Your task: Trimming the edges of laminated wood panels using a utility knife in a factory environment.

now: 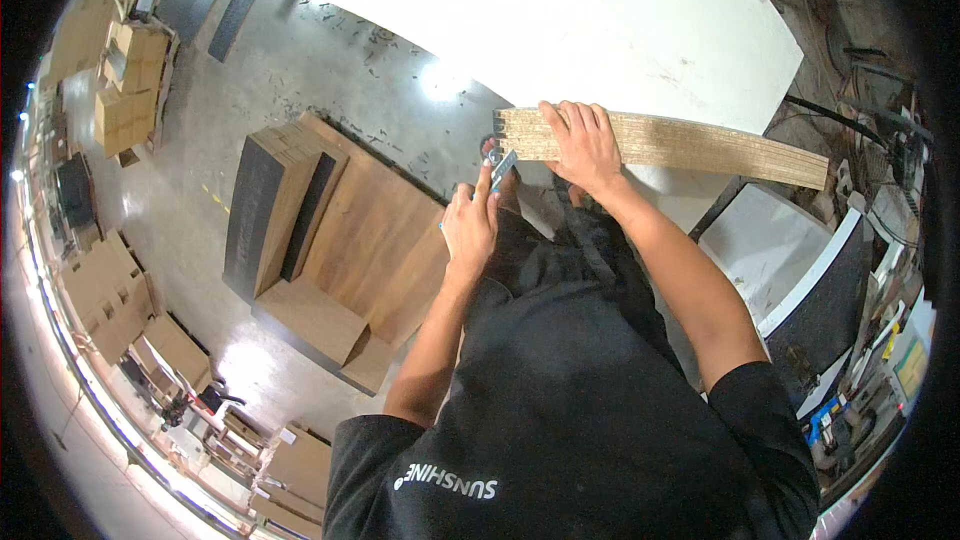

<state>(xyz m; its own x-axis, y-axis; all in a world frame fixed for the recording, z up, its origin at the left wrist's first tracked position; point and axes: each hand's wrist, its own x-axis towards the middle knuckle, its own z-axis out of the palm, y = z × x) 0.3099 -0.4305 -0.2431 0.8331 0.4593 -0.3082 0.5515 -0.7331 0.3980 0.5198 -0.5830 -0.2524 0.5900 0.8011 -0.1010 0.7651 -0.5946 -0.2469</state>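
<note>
A long bundle of stacked planks, light brown with layered edges facing up, lies along the near edge of the white table. My right hand grips it near its left end, fingers bent over the far side and thumb on the near side. My left hand is closed around a slim metallic tool that looks like a utility knife. The index finger is stretched along this tool, which is held close to the bundle's left end. Whether its tip touches the planks cannot be made out.
To the left, a low wooden pallet-like board carries another plank stack. Dark scraps lie on the grey floor. Cardboard boxes stand far left. A white and black machine part and cables are at right.
</note>
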